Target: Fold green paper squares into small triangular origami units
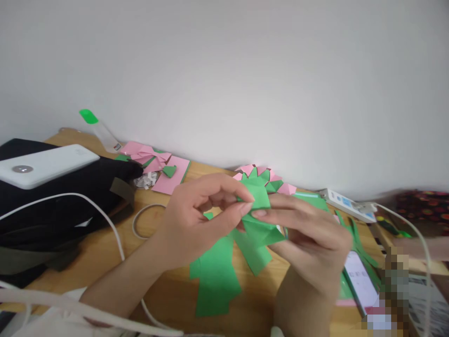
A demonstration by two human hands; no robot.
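Note:
Between both hands, above the table, is a folded piece of green paper (258, 231). My left hand (199, 220) pinches its left edge between thumb and forefinger. On the right side, my right hand (312, 229) grips the same paper, with its fingers laid across the front; part of the paper is hidden behind them. Flat green paper pieces (215, 281) lie on the table below the hands. Behind them, against the wall, stand folded pink and green paper shapes (257, 173).
A wooden table (168, 295) carries a black bag (70, 201) with a white power bank (45, 164) at left. Pink paper (178, 171) and a green-capped bottle (103, 133) are at the back. A phone (361, 278), power strip (345, 203) and white cable (117, 236) lie around.

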